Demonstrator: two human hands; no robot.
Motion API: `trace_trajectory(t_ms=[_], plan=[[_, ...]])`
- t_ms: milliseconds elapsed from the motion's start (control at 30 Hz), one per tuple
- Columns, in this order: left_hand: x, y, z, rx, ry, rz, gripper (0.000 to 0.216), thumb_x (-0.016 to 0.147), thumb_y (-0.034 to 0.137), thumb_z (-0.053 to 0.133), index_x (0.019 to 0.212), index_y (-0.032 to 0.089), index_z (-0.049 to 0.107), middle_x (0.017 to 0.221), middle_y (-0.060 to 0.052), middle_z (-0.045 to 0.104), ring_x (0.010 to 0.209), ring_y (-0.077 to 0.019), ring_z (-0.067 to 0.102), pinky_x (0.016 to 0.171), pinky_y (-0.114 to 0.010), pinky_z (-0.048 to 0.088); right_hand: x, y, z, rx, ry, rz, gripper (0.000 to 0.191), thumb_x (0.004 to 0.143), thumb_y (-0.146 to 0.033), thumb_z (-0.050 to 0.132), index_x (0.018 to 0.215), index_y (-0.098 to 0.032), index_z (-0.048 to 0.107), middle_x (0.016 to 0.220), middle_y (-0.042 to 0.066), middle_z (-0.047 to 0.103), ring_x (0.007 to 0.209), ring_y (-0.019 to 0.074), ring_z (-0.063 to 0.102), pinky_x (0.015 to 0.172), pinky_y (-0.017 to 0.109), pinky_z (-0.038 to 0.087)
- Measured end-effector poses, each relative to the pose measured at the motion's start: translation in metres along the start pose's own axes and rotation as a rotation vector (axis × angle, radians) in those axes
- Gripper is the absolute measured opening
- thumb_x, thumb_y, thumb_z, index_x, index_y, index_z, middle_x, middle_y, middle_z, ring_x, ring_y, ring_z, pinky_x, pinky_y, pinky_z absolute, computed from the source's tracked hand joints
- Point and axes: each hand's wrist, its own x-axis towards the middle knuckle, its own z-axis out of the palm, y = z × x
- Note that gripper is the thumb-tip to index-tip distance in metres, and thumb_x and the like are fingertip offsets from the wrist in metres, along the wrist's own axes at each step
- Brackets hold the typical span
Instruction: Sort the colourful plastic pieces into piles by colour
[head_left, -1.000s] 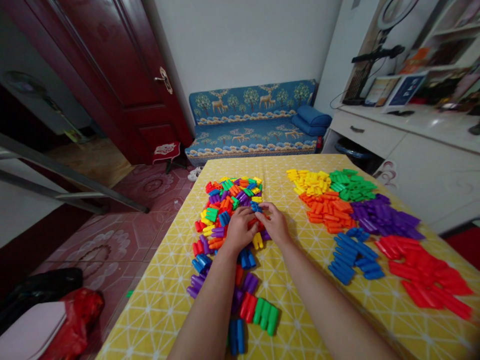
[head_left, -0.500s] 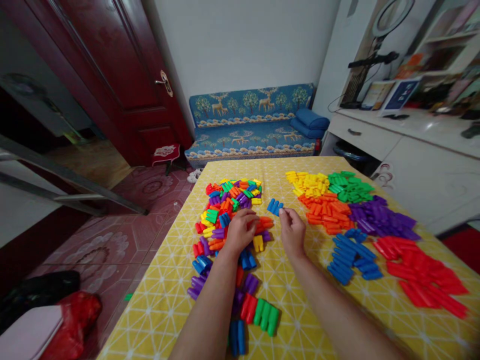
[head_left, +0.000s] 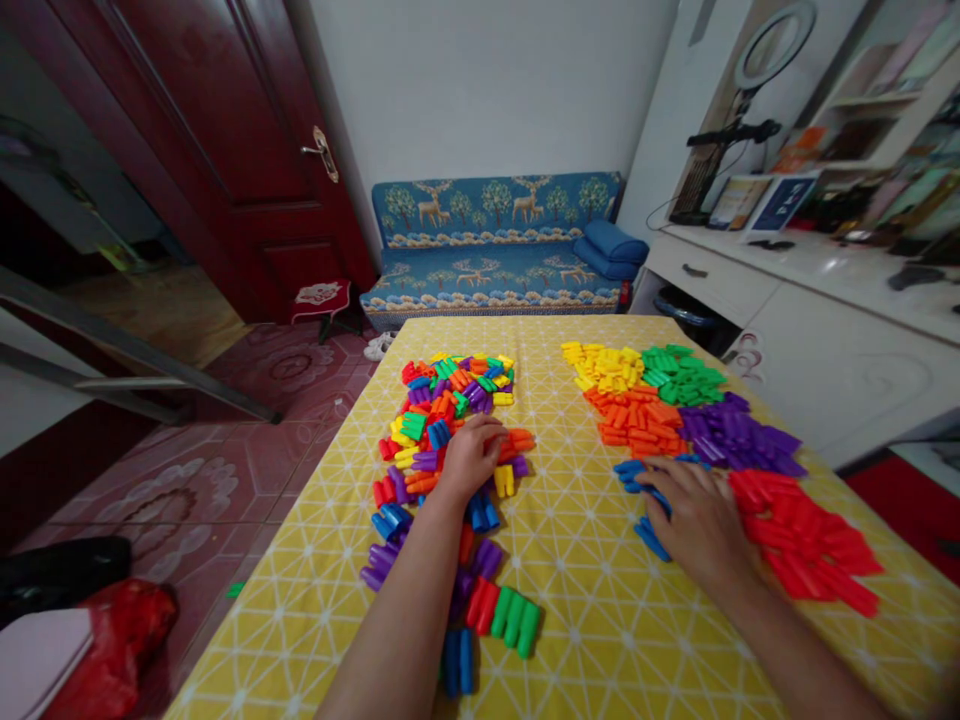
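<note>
My left hand (head_left: 474,455) rests over a pile of mixed plastic bullet-shaped building blocks (head_left: 427,405). Its fingers are curled together and point down, beside an orange block (head_left: 519,440); what lies under them is hidden. A yellow block (head_left: 505,481) is close to its wrist. My right hand (head_left: 694,510) lies over a heap of blue blocks (head_left: 651,540), fingers stretched out and apart. One blue block (head_left: 628,474) shows at its fingertips, and the hand covers much of the heap.
Sorted heaps of yellow (head_left: 607,368), green (head_left: 681,375), orange (head_left: 641,422), purple (head_left: 739,435) and red blocks (head_left: 806,535) lie on the right of the yellow tablecloth (head_left: 577,600). A green block (head_left: 516,620) sits near the front. Beyond are a blue sofa (head_left: 487,265) and a white cabinet (head_left: 840,340).
My right hand has moved right with the blue block, from the table's middle to the blue heap, and its fingers have spread. My left hand stays over the mixed pile. The view has shifted slightly.
</note>
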Motion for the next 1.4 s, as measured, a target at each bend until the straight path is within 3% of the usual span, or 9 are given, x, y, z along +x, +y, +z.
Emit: trace_trajectory(t_ms=[167, 400, 500, 633, 867, 1033, 1167, 1233, 1400], plan=[[0.0, 0.001, -0.001, 0.001, -0.005, -0.007, 0.027, 0.079, 0.004, 0.053, 0.091, 0.017, 0.073, 0.101, -0.007, 0.068, 0.096, -0.019, 0.064, 0.086, -0.032, 0.053, -0.004, -0.02, 0.014, 0.018, -0.045, -0.066, 0.034, 0.089, -0.039, 0.053, 0.116, -0.021, 0.062, 0.132, 0.01, 0.057, 0.12, 0.0288, 0.049, 0.102, 0.048, 0.034], [0.001, 0.0, -0.001, -0.005, -0.009, -0.011, 0.024, 0.08, 0.006, 0.055, 0.09, 0.017, 0.073, 0.1, -0.008, 0.068, 0.094, -0.0186, 0.065, 0.085, -0.031, 0.053, -0.02, -0.01, 0.013, 0.053, -0.07, -0.025, 0.017, 0.09, -0.028, 0.051, 0.096, -0.02, 0.065, 0.102, 0.009, 0.065, 0.099, 0.0256, 0.055, 0.091, 0.043, 0.042], [0.002, 0.001, -0.001, -0.001, -0.018, -0.023, 0.024, 0.079, 0.005, 0.055, 0.091, 0.017, 0.072, 0.1, -0.007, 0.069, 0.095, -0.0189, 0.065, 0.086, -0.031, 0.053, -0.012, -0.017, 0.007, 0.112, -0.046, -0.009, 0.015, 0.09, -0.028, 0.053, 0.094, -0.021, 0.065, 0.102, 0.008, 0.065, 0.099, 0.026, 0.055, 0.091, 0.045, 0.042], [0.002, 0.003, -0.002, 0.015, 0.053, -0.022, 0.024, 0.081, 0.006, 0.055, 0.093, 0.017, 0.071, 0.099, -0.007, 0.069, 0.095, -0.0186, 0.065, 0.086, -0.031, 0.053, 0.023, -0.059, 0.017, 0.334, -0.076, -0.011, 0.021, 0.09, -0.028, 0.052, 0.106, -0.022, 0.064, 0.117, 0.008, 0.063, 0.111, 0.0251, 0.054, 0.097, 0.044, 0.043], [0.002, 0.006, -0.004, 0.105, 0.067, -0.086, 0.02, 0.085, 0.018, 0.058, 0.099, 0.016, 0.072, 0.105, -0.01, 0.068, 0.1, -0.0205, 0.064, 0.092, -0.034, 0.052, 0.066, -0.136, 0.064, 0.489, -0.236, 0.084, 0.067, 0.074, -0.01, 0.052, 0.14, -0.019, 0.043, 0.151, 0.01, 0.037, 0.138, 0.0267, 0.035, 0.112, 0.046, 0.035], [0.001, 0.006, -0.004, 0.151, -0.027, -0.065, 0.027, 0.08, 0.02, 0.062, 0.105, 0.018, 0.072, 0.112, -0.01, 0.068, 0.108, -0.0246, 0.061, 0.097, -0.04, 0.049, 0.069, -0.131, 0.072, 0.629, -0.148, 0.106, 0.055, 0.073, -0.01, 0.052, 0.126, -0.021, 0.054, 0.132, 0.01, 0.054, 0.125, 0.0246, 0.049, 0.106, 0.045, 0.04], [0.0, 0.001, -0.002, 0.098, -0.05, -0.04, 0.038, 0.072, 0.01, 0.063, 0.108, 0.019, 0.071, 0.11, -0.009, 0.069, 0.106, -0.0242, 0.062, 0.095, -0.039, 0.05, 0.073, -0.119, 0.078, 0.88, -0.025, 0.292, 0.021, 0.082, -0.02, 0.05, 0.1, -0.02, 0.062, 0.101, 0.007, 0.065, 0.097, 0.0208, 0.061, 0.089, 0.039, 0.051], [0.0, 0.0, -0.001, 0.035, -0.006, -0.053, 0.039, 0.074, 0.009, 0.062, 0.111, 0.019, 0.069, 0.109, -0.008, 0.07, 0.104, -0.0227, 0.064, 0.093, -0.037, 0.052, 0.073, -0.118, 0.08, 0.958, -0.012, 0.381, 0.018, 0.085, -0.025, 0.049, 0.097, -0.02, 0.062, 0.095, 0.006, 0.067, 0.088, 0.0202, 0.063, 0.082, 0.038, 0.052], [0.002, 0.003, 0.0, -0.126, 0.123, -0.127, 0.03, 0.082, 0.02, 0.064, 0.112, 0.017, 0.068, 0.113, -0.009, 0.071, 0.107, -0.0229, 0.065, 0.095, -0.037, 0.051, 0.073, -0.121, 0.078, 0.872, -0.025, 0.208, 0.038, 0.078, -0.021, 0.058, 0.116, -0.021, 0.06, 0.117, 0.008, 0.064, 0.11, 0.0238, 0.058, 0.098, 0.043, 0.046]])
